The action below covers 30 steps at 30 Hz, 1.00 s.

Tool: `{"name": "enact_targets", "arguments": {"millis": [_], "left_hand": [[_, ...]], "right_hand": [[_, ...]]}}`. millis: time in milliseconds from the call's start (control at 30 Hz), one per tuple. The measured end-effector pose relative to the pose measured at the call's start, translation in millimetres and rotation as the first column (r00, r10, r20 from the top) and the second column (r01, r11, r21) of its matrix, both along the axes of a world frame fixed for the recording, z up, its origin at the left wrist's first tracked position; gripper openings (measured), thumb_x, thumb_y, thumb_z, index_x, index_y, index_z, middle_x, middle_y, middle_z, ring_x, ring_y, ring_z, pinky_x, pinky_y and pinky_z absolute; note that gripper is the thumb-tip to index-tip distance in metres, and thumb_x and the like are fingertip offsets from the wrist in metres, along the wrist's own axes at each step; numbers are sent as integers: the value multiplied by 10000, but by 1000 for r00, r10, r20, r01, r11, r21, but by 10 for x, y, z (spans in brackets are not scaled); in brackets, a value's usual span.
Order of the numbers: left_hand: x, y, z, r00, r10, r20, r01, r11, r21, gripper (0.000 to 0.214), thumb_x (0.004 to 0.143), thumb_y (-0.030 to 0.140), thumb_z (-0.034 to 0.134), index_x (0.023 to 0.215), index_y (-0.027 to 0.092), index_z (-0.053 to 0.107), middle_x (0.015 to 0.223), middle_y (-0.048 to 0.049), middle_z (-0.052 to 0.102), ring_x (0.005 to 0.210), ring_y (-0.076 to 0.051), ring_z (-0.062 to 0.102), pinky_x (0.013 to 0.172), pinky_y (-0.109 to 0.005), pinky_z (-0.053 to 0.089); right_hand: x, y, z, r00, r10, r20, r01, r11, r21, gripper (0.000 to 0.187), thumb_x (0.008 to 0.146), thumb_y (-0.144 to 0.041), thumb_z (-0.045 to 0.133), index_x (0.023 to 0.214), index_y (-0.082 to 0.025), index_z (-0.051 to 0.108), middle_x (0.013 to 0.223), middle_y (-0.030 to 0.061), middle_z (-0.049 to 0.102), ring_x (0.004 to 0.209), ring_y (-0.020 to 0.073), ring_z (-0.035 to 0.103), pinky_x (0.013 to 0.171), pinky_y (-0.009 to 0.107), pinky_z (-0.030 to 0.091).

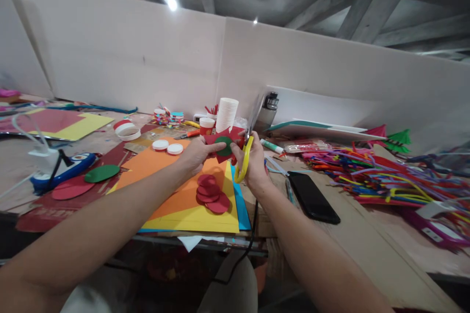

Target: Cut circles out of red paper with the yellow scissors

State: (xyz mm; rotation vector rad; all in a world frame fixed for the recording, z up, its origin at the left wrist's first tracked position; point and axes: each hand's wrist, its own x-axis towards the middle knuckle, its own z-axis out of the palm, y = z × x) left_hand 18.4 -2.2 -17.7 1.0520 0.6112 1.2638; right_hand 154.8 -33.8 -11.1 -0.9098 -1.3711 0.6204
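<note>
Both hands are raised over the sheets of coloured paper. My left hand [197,152] pinches a piece of red paper [221,158], with a green paper circle [223,146] lying against its front. Yellow-handled scissors [244,160] hang on my right hand [254,162], their blades pointing up and away. The thumb of that hand also touches the right edge of the green circle and red paper. Below the hands, several red paper circles [213,194] lie in a loose pile on the orange paper [157,188] and yellow paper [198,220].
A black phone [314,196] lies on cardboard at right, beside a heap of coloured pipe cleaners [389,176]. Stacked white paper cups [226,115] stand behind the hands. Two white lids [167,147] rest on the orange paper. At left are a green oval [102,173] and a blue power strip [69,171].
</note>
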Motion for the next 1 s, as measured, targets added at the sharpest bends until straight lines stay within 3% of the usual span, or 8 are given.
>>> {"name": "enact_targets", "arguments": {"millis": [133, 267, 367, 500, 833, 1000], "left_hand": [[-48, 83, 11, 999, 43, 3, -43, 999, 7, 359, 495, 226, 877, 796, 114, 716, 773, -64, 729, 703, -165, 657, 679, -274, 491], [-187, 211, 65, 984, 157, 82, -156, 988, -20, 359, 488, 201, 877, 786, 123, 693, 740, -33, 715, 645, -128, 638, 621, -232, 474], [-298, 300, 105, 964, 236, 124, -228, 971, -75, 319, 508, 163, 863, 765, 127, 677, 719, -18, 710, 600, -106, 622, 560, -206, 459], [-392, 377, 134, 952, 257, 168, -236, 962, -135, 217, 584, 118, 818, 730, 130, 658, 650, -5, 685, 515, -86, 576, 423, -182, 374], [-457, 473, 162, 872, 390, 297, -327, 914, -241, 170, 663, 137, 795, 710, 157, 633, 598, 19, 667, 461, -57, 549, 399, -167, 380], [-431, 415, 181, 869, 368, 330, -314, 927, -207, 171, 656, 130, 800, 718, 150, 642, 643, 16, 689, 496, -56, 567, 410, -165, 380]], "right_hand": [[-14, 19, -6, 998, 26, 56, -22, 997, -68, 398, 783, -444, 612, 1036, -254, 371, 776, -43, 462, 620, 98, 475, 587, 237, 435], [-27, -28, 20, 983, 66, 170, -60, 997, -39, 396, 844, -484, 560, 1109, -252, 380, 842, -13, 525, 696, 119, 524, 629, 248, 444], [-15, -95, 55, 933, 112, 343, -94, 993, -71, 336, 873, -464, 541, 1091, -226, 450, 814, -12, 528, 718, 129, 517, 653, 256, 423], [19, -165, 111, 852, 123, 509, -80, 991, -105, 295, 876, -482, 539, 964, -201, 517, 758, -18, 508, 684, 124, 471, 618, 246, 373], [33, -191, 142, 781, 198, 593, -107, 977, -184, 367, 889, -551, 490, 762, -207, 476, 651, -3, 526, 612, 129, 494, 549, 244, 382], [33, -192, 146, 767, 227, 600, -120, 970, -213, 351, 893, -535, 499, 764, -209, 472, 643, -7, 526, 599, 128, 497, 545, 242, 379]]}}
